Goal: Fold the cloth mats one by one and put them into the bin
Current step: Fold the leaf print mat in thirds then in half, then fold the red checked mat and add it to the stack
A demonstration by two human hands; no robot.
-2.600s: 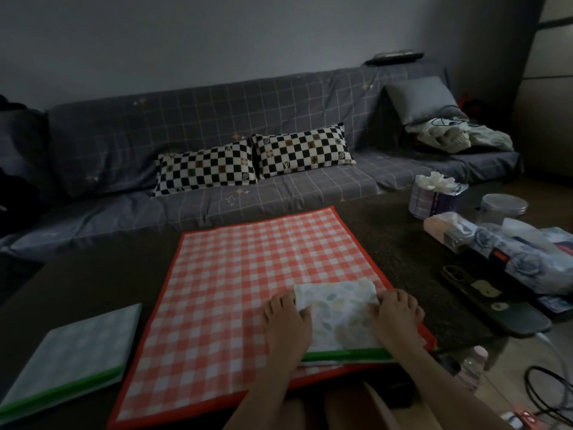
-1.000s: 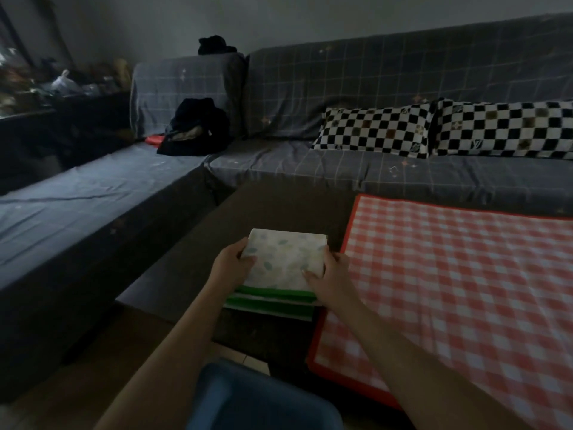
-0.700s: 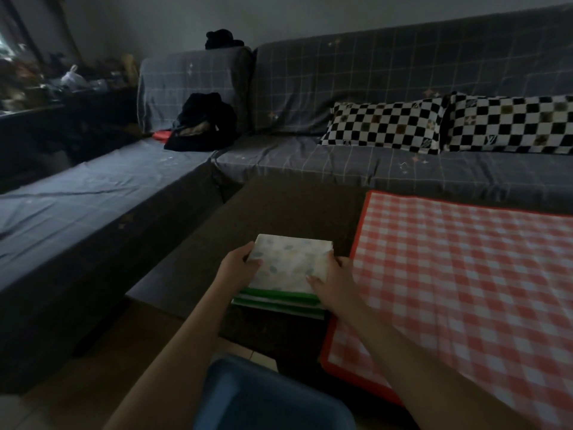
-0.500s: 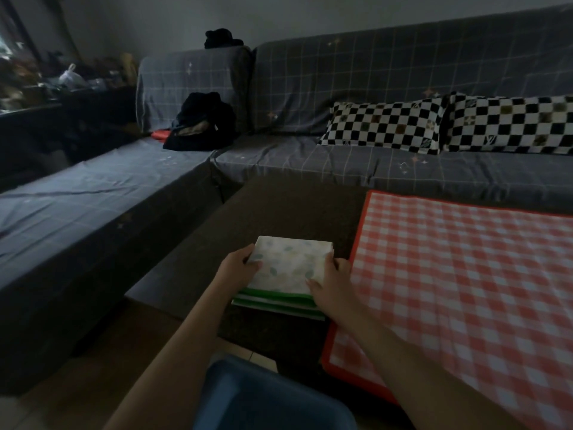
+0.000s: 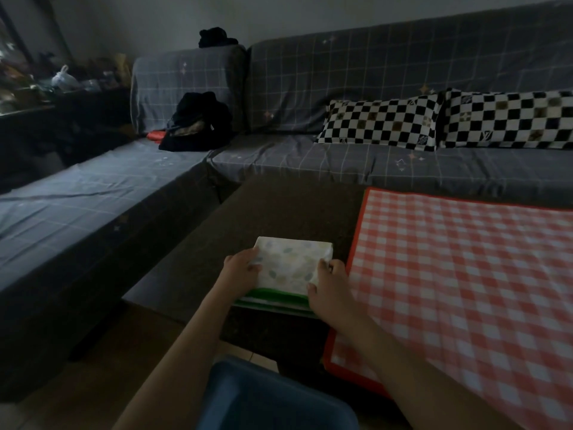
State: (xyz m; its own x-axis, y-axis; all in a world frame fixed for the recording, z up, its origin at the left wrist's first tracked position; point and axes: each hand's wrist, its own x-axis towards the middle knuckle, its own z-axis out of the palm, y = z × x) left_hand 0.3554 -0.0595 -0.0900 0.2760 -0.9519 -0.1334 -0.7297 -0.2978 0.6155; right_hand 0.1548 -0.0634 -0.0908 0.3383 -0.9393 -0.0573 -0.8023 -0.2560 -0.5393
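Grey checked fabric covers the sectional sofa (image 5: 93,193) at the far left; a dark bundle of clothing (image 5: 198,122) lies in its corner. On the dark coffee table (image 5: 279,212), the folded leaf-print mat (image 5: 290,265) sits on top of a second folded green-edged mat (image 5: 273,304), near the table's front edge. The left hand (image 5: 242,270) grips the stack's left side, thumb on the top face; the other fingers are hidden. The right hand (image 5: 330,282) grips the right side, thumb on top and the remaining fingers curled along the edge. A blue bin (image 5: 266,398) stands on the floor directly below and in front of the stack. To the right, the red gingham mat (image 5: 465,274) lies flat and unfolded, just beside the stack. Two checkerboard pillows (image 5: 381,125) rest on the sofa behind.

Recommended procedure: maintain equal inward pressure from both sides so the layers do not spring apart. Lift both mats as one unit, keep them level, and lower them flat into the bin before releasing.
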